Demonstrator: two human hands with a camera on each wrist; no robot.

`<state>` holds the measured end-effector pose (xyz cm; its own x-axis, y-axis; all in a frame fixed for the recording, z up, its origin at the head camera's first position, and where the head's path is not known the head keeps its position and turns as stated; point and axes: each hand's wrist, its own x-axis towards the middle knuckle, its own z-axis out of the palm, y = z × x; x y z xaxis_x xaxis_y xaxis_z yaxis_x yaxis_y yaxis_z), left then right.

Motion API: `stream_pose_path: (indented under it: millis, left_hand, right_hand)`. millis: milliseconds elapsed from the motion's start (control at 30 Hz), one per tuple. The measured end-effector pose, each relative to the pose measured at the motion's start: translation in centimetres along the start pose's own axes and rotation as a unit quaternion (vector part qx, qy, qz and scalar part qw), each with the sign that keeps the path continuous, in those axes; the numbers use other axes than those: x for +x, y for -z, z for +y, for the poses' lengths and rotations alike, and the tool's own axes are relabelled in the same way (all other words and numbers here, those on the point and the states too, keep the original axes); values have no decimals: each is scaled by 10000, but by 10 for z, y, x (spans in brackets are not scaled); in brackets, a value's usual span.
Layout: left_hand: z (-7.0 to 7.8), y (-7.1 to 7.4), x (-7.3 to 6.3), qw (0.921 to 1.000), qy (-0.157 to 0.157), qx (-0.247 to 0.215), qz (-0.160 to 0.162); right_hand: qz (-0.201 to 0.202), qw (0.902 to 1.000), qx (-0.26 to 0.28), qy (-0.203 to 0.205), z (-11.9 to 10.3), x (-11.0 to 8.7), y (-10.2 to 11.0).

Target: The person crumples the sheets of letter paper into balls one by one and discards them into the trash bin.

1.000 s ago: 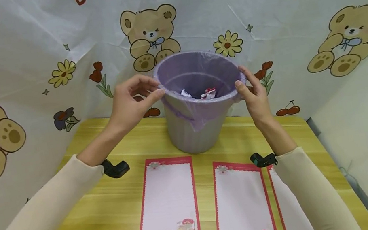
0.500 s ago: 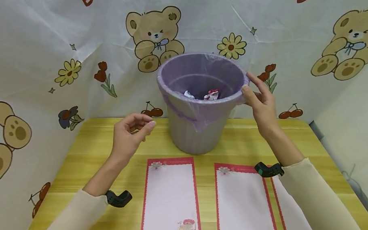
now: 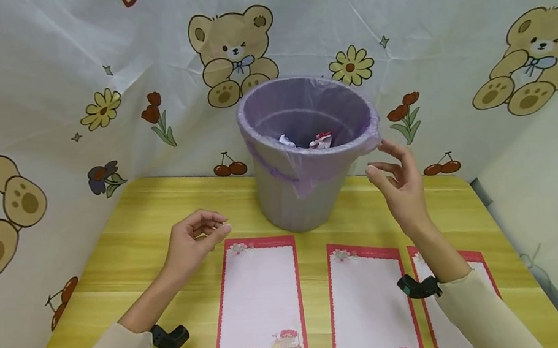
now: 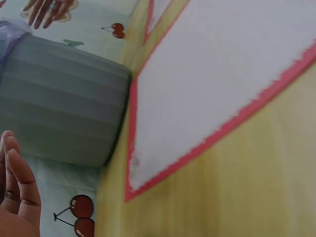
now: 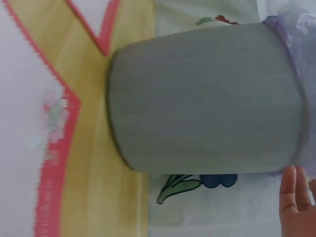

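Note:
A grey bin (image 3: pixel 292 203) stands at the back of the table, lined with a thin purple plastic bag (image 3: pixel 312 171) folded over its rim. Crumpled scraps of paper (image 3: pixel 320 141) in white and red lie inside it. My left hand (image 3: pixel 192 242) hovers left of the bin, over the table, fingers loosely bent and nothing in them. Just below the bin's right rim is my right hand (image 3: pixel 401 186), also holding nothing; its fingertips look close to the bag's edge. The right wrist view shows the bin's ribbed side (image 5: pixel 207 98) beyond that hand.
Three red-bordered sheets of paper lie in front of the bin: a left one (image 3: pixel 259 302), a middle one (image 3: pixel 371 307) and a right one (image 3: pixel 447 318), partly under my right forearm. A bear-print cloth (image 3: pixel 149 41) hangs close behind the yellow wooden table (image 3: pixel 153 221).
Both hands have left the bin's rim. The left came down and to the left first; the right let go after it and dropped slightly. The bin and bag stay in place.

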<state>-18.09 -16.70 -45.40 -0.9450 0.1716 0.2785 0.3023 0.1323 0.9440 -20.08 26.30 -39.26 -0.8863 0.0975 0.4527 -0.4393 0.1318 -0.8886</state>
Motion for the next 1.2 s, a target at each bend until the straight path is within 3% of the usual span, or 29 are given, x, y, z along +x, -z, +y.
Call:
stream_pose_path:
  millis: [133, 267, 433, 600, 733, 933, 1100, 1200]
  left_hand:
    - [-13, -1, -14, 9997, 39, 205, -152]
    - [-24, -5, -29, 9980, 275, 470, -323]
    - [-30, -6, -44, 9937, 594, 778, -538]
    - [-35, -5, -52, 9893, 617, 1073, -766]
    - [-35, -4, -57, 9804, 427, 1673, -946]
    - [-34, -1, -59, 9582, 302, 2586, -1184]
    - [-35, 1, -61, 9479, 299, 2874, -1344]
    - [-36, 2, -62, 9448, 281, 2924, -1452]
  right_hand:
    - [-260, 9996, -53, -103, 10, -18, 3]
    - [-636, 9971, -309, -298, 20, -38, 0]
    - [-1225, 9876, -827, -536, 27, -61, -11]
    - [-1960, 9697, -1269, -723, 36, -82, -26]
    - [-2442, 9542, -1516, -828, 38, -92, -38]
    - [-3012, 9267, -2156, -629, 38, -97, -55]
    - [-3460, 9003, -2605, -423, 39, -104, -68]
    - [-3597, 8914, -2742, -296, 40, -106, -74]
